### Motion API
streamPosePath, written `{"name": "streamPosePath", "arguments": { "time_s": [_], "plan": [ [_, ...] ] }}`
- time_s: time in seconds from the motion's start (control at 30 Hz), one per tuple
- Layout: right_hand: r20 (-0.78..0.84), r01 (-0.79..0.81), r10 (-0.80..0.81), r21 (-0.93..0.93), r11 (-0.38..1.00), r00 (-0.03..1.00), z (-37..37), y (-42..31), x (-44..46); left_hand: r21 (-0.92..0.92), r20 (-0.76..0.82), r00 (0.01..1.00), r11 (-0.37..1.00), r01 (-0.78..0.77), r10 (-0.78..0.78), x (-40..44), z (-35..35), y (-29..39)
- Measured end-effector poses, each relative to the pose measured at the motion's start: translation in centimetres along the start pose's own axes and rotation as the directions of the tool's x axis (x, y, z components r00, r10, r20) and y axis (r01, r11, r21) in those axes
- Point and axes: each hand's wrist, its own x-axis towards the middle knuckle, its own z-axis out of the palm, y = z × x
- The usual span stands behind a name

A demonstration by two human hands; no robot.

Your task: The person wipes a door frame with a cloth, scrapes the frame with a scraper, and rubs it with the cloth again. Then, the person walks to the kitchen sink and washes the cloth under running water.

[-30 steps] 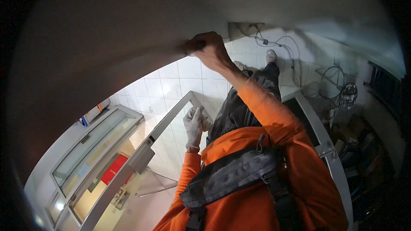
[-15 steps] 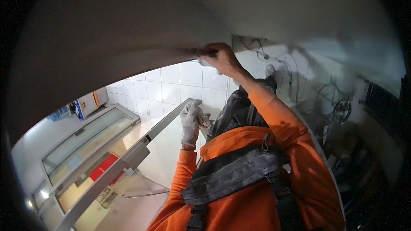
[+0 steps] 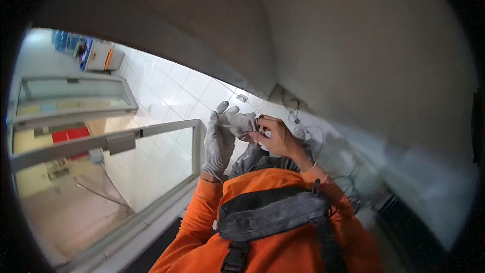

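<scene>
Moved since the earlier frame: right hand (image 3: pixel 277 137), brought down from the lower edge of the dark surface (image 3: pixel 151 15) to the front of the body; the view has also been turned, so that more of the framed glass door (image 3: pixel 174 127) is shown.

Right hand: bare; thumb and fingers closed in a pinch on the near end of a grey fabric piece (image 3: pixel 241 123).

Left hand (image 3: pixel 218 139): covered by a pale knitted glove (image 3: pixel 216 156); fingers raised and partly extended, with the fabric piece lying against them; whether it is gripped by this hand cannot be told.

Grey fabric piece: held up between the two hands, just beside the upper right corner of the glass door as seen, above the tiled floor (image 3: pixel 166 88).

Worn: orange garment (image 3: pixel 202 212), with a black waist bag (image 3: pixel 275 215) strapped across it.

Surroundings: cables (image 3: pixel 316 134) laid on the floor beyond the right hand; red panel (image 3: pixel 70 132) seen past the door; blue containers (image 3: pixel 63 40) placed near the far wall.
</scene>
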Motion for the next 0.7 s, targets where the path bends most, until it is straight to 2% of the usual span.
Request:
{"name": "streamPosePath", "arguments": {
  "time_s": [0.03,0.07,0.13,0.17,0.27,0.3,0.33,0.37,0.4,0.47,0.5,0.6,0.67,0.7],
  "plan": [
    [-0.048,0.034,-0.031,0.054,0.998,0.998,-0.1,0.3,-0.1,0.077,-0.027,0.998,0.996,-0.047,0.049,-0.1,-0.2,-1.1],
    [-0.064,0.073,-0.067,0.088,0.993,0.996,-0.8,0.8,-0.4,0.322,-0.118,0.978,0.938,-0.128,0.174,-0.4,-0.2,-2.2],
    [-0.12,0.143,-0.124,0.167,0.976,0.985,-2.3,0.2,-0.7,0.758,-0.202,0.881,0.638,-0.136,0.427,-1.7,0.8,-3.4],
    [-0.082,0.151,-0.141,0.132,0.98,0.987,-3.5,0.0,-0.9,0.726,-0.27,0.851,0.675,-0.128,0.451,-3.0,1.5,-3.9],
    [-0.014,0.179,-0.181,0.25,0.952,0.983,-4.3,-0.2,-0.9,0.83,0.012,0.834,0.459,-0.316,0.552,-5.0,1.5,-7.4],
    [0.081,0.057,-0.085,0.298,0.953,0.993,-4.5,-0.3,-1.2,0.829,0.028,0.868,0.474,-0.298,0.496,-5.5,2.5,-8.1],
    [0.183,-0.066,0.005,0.329,0.942,0.983,-4.7,-0.6,-1.3,0.853,0.155,0.843,0.361,-0.377,0.516,-5.7,2.9,-9.0],
    [0.281,-0.186,0.088,0.347,0.919,0.956,-4.9,-1.0,-1.1,0.692,-0.01,0.875,0.635,-0.343,0.484,-5.6,3.9,-9.6],
    [0.267,-0.104,0.014,0.324,0.941,0.963,-5.4,-1.7,-0.9,0.454,-0.143,0.904,0.838,-0.303,0.404,-5.2,4.9,-9.8],
    [0.234,0.062,-0.131,0.283,0.957,0.963,-6.5,-2.7,-0.7,0.472,-0.096,0.875,0.796,-0.379,0.474,-4.4,4.3,-9.0],
    [0.241,0.086,-0.157,0.282,0.956,0.958,-6.5,-2.6,-0.4,0.481,-0.067,0.86,0.772,-0.416,0.505,-3.7,3.9,-8.3],
    [0.052,0.137,-0.188,0.501,0.855,0.981,-7.2,-3.9,-0.4,0.599,0.093,0.528,0.376,-0.707,0.844,-1.8,3.3,-5.0],
    [0.04,0.049,-0.078,0.482,0.875,0.996,-8.2,-3.7,-0.2,0.52,0.209,0.172,0.039,-0.853,0.963,0.0,4.6,1.3],
    [0.019,0.013,-0.024,0.449,0.894,1.0,-8.3,-3.2,0.0,0.673,0.386,0.037,-0.254,-0.695,0.922,0.6,6.9,5.4]
  ]
}}
